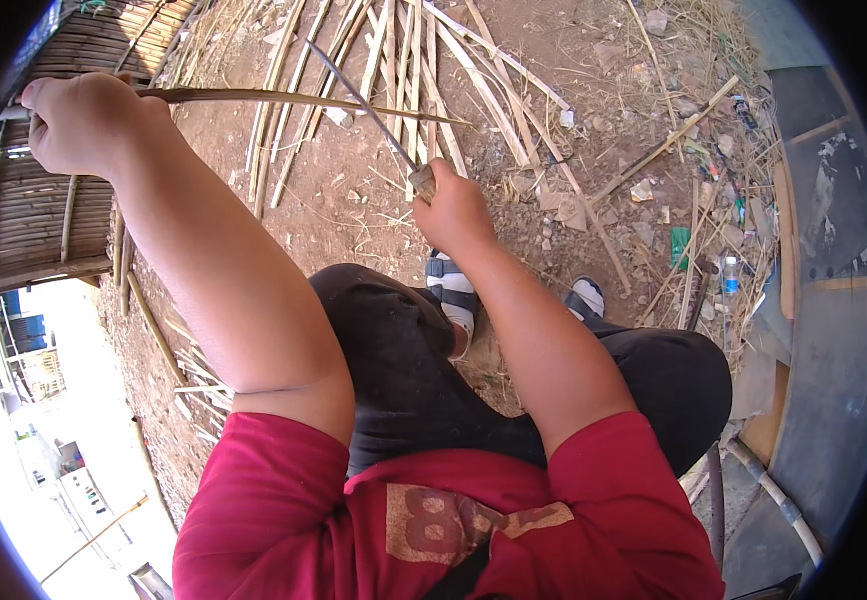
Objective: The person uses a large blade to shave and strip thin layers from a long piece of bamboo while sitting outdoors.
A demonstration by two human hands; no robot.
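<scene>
My left hand (91, 125), raised at the upper left, is closed round one end of a long bamboo strip (243, 96). The strip reaches rightward, narrowing to a thin tip. My right hand (455, 212) grips the short wooden handle of a knife (385, 128) near the middle of the view. Its long, thin blade slants up and left, crossing the strip in the picture; whether the two touch I cannot tell. Below, on the dirt ground, lie several pale split bamboo strips (408, 65), fanned out beyond my feet.
A woven bamboo panel (38, 215) stands at the left. Bamboo pieces (203, 385) lie beside my left leg. On the right are a plastic bottle (730, 275), a green wrapper (679, 248), scattered litter and a dark sheet (833, 380). My knees are bent below my arms.
</scene>
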